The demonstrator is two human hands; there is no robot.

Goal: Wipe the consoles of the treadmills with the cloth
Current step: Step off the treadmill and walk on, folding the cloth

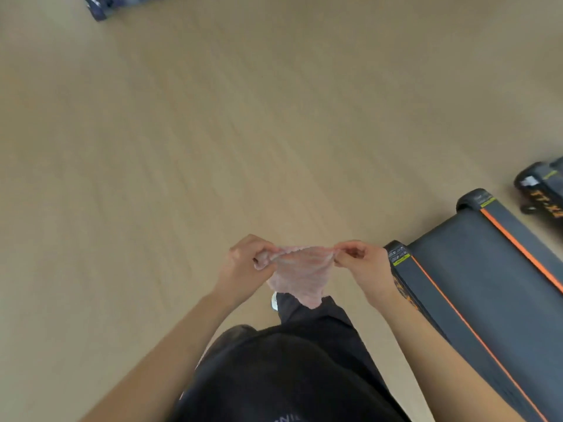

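Observation:
A thin pale pink cloth (300,274) hangs stretched between both hands in front of my body. My left hand (248,263) pinches its upper left corner, and my right hand (364,263) pinches its upper right corner. The cloth's lower end droops over my dark trousers. A black treadmill (475,284) with orange stripes along its belt lies on the floor just right of my right hand. Only its rear deck shows; no console is in view. The rear end of a second treadmill (540,185) peeks in at the right edge.
Light wooden floor (213,132) fills most of the view ahead and to the left. A dark blue patterned object (118,4) lies at the top left edge, blurred. My dark trousers and one shoe (274,301) show below the cloth.

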